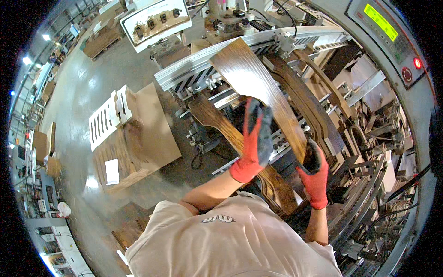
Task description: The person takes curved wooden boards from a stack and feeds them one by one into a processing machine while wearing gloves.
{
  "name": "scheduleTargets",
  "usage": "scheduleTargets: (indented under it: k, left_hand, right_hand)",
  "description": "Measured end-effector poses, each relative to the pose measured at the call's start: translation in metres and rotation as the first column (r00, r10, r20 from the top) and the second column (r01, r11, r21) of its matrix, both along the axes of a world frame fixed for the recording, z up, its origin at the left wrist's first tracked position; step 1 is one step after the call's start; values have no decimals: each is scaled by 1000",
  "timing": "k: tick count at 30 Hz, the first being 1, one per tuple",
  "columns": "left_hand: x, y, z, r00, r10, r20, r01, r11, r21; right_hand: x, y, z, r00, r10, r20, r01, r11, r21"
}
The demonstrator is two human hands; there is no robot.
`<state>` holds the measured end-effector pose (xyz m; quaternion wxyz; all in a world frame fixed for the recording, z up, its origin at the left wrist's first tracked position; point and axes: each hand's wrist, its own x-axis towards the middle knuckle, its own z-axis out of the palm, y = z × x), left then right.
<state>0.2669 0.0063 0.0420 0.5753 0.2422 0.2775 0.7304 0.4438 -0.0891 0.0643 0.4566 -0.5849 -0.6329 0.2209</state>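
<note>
Over the rail, brown board at a slant; whether its far end rests or hangs clear, I can't tell. Right hand clasps the near end. Left hand is at the board's left edge; I can't make out whether its fingers grip. Beneath that hand I see a second board.

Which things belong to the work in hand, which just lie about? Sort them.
Likely work: left hand, right hand, curved wooden board in its grip, second curved board.
Apparently lying about: brown sheet, white paper, wood-grained panel.
</note>
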Motion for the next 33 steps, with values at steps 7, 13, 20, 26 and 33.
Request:
scheduleTargets:
  k: [7, 13, 20, 26, 33]
  left_hand:
    - [-49, -12, 80, 919, 181, -350, -46, 931, 361]
    - [-59, -26, 67, 425, 573, -701, -132, 805, 578]
    - [-61, -38, 81, 620, 455, -639, -111, 857, 503]
    - [-53, -41, 103, 912, 204, -357, -151, 974, 170]
    - [-53, -28, 84, 849, 398, -349, -351, 917, 191]
  right_hand:
    - [23, -27, 12, 981, -129, 142, 118, 990, 79]
    - [25, -34, 35, 945, -222, 240, 196, 972, 128]
    - [36, -33, 35, 966, -155, 205, 145, 987, 64]
    - [33, -28, 28, 954, -171, 246, 149, 983, 107]
    - [21, -30, 29, 943, -175, 284, 153, 983, 98]
